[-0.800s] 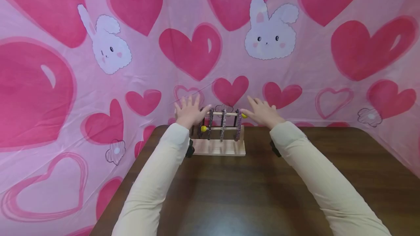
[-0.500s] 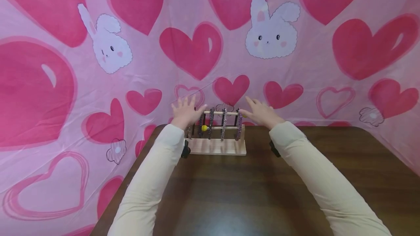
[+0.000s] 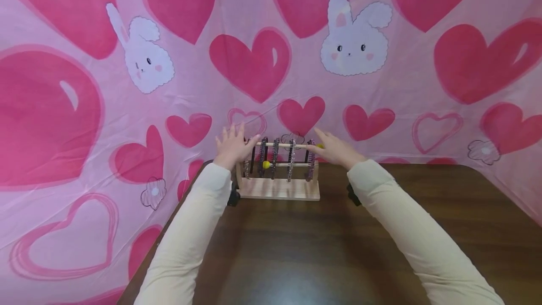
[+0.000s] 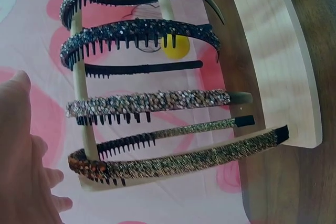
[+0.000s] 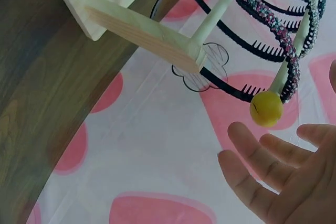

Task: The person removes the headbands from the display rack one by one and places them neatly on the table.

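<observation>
A wooden rack (image 3: 279,195) stands at the table's far side, with several glittery headbands hung over its upper rod. In the left wrist view, a gold-and-black headband (image 4: 194,159) and a silvery headband (image 4: 157,102) hang closest to my left hand (image 3: 231,148). That hand is spread above the rack's left end, fingers extended, holding nothing. My right hand (image 3: 337,149) hovers by the other end with fingers loosely extended. Beside its fingertips, the right wrist view shows the yellow ball (image 5: 266,108) capping the rod, and a pink-and-silver headband (image 5: 262,11) just behind.
The rack rests on a dark wooden table (image 3: 296,248) close to its far edge. A pink cloth (image 3: 296,74) printed with hearts and rabbits hangs behind and to the left. Another yellow ball (image 3: 266,164) caps the lower rod.
My left hand has moved left along the rack, uncovering more headbands at that end. The right hand stays near the right end, and the head view has shifted slightly.
</observation>
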A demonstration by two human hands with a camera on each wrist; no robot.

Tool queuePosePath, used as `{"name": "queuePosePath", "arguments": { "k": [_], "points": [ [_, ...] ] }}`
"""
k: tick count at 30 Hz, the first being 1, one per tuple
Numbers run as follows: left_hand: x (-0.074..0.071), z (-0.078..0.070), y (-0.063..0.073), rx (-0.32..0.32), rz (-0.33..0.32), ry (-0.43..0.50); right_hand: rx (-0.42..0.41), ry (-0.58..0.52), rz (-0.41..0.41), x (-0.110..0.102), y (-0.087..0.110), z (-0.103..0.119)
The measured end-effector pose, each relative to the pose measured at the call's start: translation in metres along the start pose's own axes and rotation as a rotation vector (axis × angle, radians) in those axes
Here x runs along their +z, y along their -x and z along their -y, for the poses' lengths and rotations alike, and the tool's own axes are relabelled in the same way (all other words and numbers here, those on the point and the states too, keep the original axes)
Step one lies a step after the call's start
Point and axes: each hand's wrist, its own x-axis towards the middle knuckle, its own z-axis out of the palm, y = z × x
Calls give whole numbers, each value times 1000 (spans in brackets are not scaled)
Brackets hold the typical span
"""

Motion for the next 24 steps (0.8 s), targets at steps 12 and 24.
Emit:
{"name": "queuePosePath", "arguments": {
  "k": [12, 24],
  "points": [
    [4, 21, 7, 12, -11, 51, -31, -55, -10, 5, -1, 2],
    [10, 33, 15, 23, -41, 81, -100, -88, -28, 10, -1, 3]
  ]
}}
